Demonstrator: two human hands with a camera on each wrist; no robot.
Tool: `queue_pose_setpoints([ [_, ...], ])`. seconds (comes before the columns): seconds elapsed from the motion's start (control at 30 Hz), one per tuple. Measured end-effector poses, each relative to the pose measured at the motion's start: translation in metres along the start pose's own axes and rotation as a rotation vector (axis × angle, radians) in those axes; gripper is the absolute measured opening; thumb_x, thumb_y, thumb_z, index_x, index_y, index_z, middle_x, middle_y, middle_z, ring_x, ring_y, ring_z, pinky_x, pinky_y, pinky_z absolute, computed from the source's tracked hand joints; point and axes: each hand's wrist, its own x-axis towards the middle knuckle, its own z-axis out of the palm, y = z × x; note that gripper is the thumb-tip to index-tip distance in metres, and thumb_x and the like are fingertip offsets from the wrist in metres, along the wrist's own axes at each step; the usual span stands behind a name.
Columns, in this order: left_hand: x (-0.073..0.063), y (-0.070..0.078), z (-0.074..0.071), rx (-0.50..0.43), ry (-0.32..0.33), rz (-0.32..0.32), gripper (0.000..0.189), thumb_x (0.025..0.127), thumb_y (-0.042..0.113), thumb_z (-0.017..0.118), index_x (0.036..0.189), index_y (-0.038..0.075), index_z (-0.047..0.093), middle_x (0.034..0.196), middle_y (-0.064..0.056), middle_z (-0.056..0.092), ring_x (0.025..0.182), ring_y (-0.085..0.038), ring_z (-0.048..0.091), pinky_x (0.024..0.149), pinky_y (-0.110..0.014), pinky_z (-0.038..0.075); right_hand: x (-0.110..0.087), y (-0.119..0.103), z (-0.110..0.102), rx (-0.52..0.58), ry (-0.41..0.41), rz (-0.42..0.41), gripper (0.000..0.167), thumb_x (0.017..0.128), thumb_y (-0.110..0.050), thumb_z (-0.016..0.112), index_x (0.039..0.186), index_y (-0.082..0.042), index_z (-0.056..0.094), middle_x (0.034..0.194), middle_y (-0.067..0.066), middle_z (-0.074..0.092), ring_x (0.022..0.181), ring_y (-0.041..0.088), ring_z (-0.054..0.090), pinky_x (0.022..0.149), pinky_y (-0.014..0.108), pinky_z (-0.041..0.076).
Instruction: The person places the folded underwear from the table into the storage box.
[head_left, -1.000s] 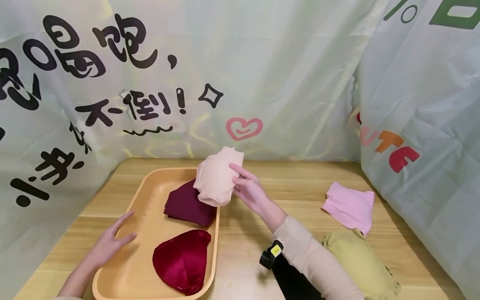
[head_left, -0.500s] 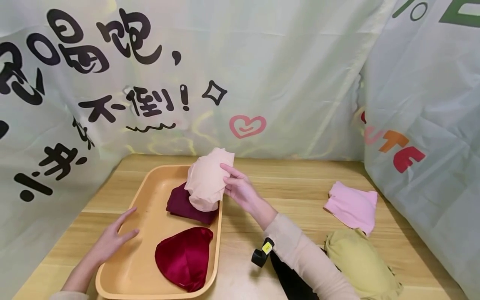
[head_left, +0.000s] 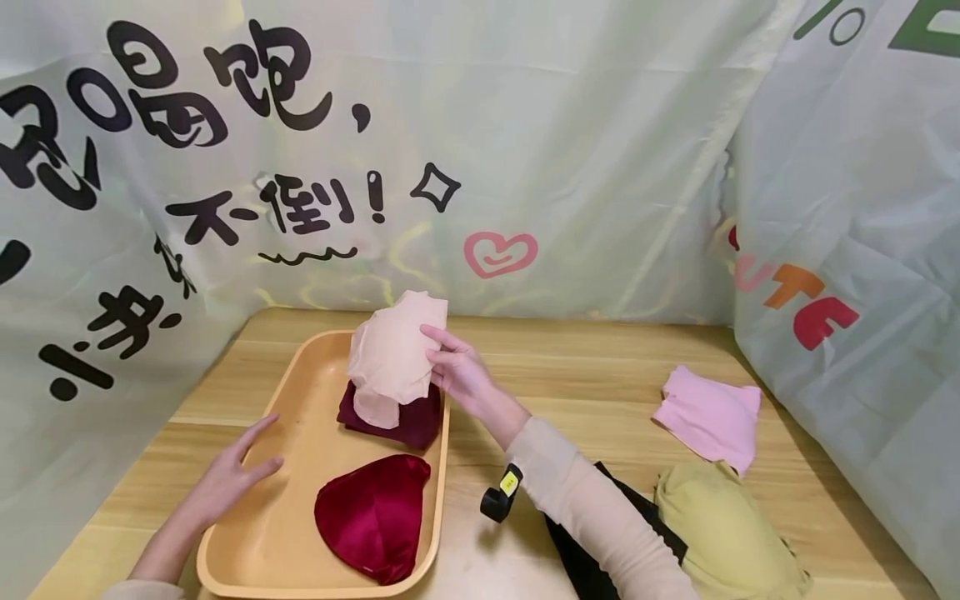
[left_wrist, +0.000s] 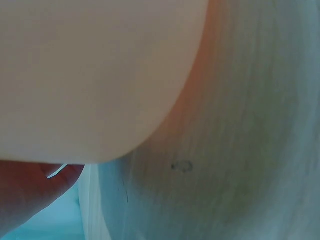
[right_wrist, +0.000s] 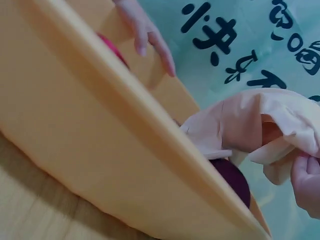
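Note:
In the head view my right hand (head_left: 468, 371) pinches a pale pink folded cloth garment (head_left: 397, 346) by its right edge, thumb hidden behind it. The garment hangs over the back right part of a light orange tray (head_left: 281, 483), a loose flap drooping in front of a dark plum folded cloth (head_left: 416, 425). Seen from the right wrist, the pink garment (right_wrist: 240, 120) has a hollow fold. Nearer the tray's front lies a shiny crimson satin cloth piece (head_left: 375, 517). At the tray's left side my left hand (head_left: 225, 483) reaches over the rim, fingers spread and holding nothing.
On the wooden table (head_left: 555, 358) to the right lie a pink folded cloth (head_left: 712, 412), a puffy yellow-green cloth bundle (head_left: 727, 533) and a black cloth (head_left: 577, 550) partly under the right sleeve. Printed curtains (head_left: 600, 167) bound the back and sides.
My right hand has carried the pale pink garment left, farther over the tray, and a flap of it now hangs down. My left hand keeps its place at the tray's side.

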Motion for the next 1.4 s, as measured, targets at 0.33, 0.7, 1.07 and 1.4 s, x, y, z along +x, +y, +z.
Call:
queue_pose_setpoints([
  [0.33,0.0,0.0,0.002,-0.001,0.008,0.005,0.064,0.086,0.015,0.061,0.14,-0.001,0.029,0.137,-0.037,0.026,0.123,-0.057,0.021,0.091,-0.069,0.022,0.001,0.024,-0.001,-0.316,0.063,0.077,0.041,0.085,0.008,0.046,0.125,0.0,0.054,0.106,0.002,0.054,0.08,0.009,0.052,0.073,0.022,0.045],
  [0.7,0.001,0.001,0.001,-0.009,-0.008,-0.004,0.066,0.087,0.016,0.06,0.141,0.0,0.026,0.139,-0.037,0.023,0.124,-0.057,0.019,0.091,-0.07,0.02,-0.005,0.018,0.003,-0.401,0.052,0.219,0.039,0.092,-0.004,0.045,0.131,-0.001,0.047,0.122,0.015,0.054,0.1,0.019,0.057,0.094,0.038,0.043],
  [1.07,0.001,0.001,0.0,-0.017,-0.01,-0.001,0.067,0.087,0.016,0.06,0.141,0.0,0.025,0.139,-0.037,0.021,0.124,-0.058,0.017,0.091,-0.071,0.019,-0.023,-0.002,-0.008,-0.422,-0.034,0.213,0.045,0.094,-0.005,0.04,0.137,0.004,0.033,0.143,0.022,0.03,0.128,0.037,0.033,0.107,0.045,0.026],
  [1.4,0.001,-0.002,0.002,-0.018,0.001,0.024,0.065,0.086,0.016,0.06,0.14,-0.001,0.027,0.138,-0.038,0.024,0.123,-0.058,0.02,0.091,-0.07,0.02,-0.046,-0.022,-0.032,-0.495,-0.114,0.212,0.046,0.096,-0.009,0.039,0.138,0.005,0.03,0.138,0.027,0.036,0.124,0.039,0.039,0.106,0.048,0.028],
])
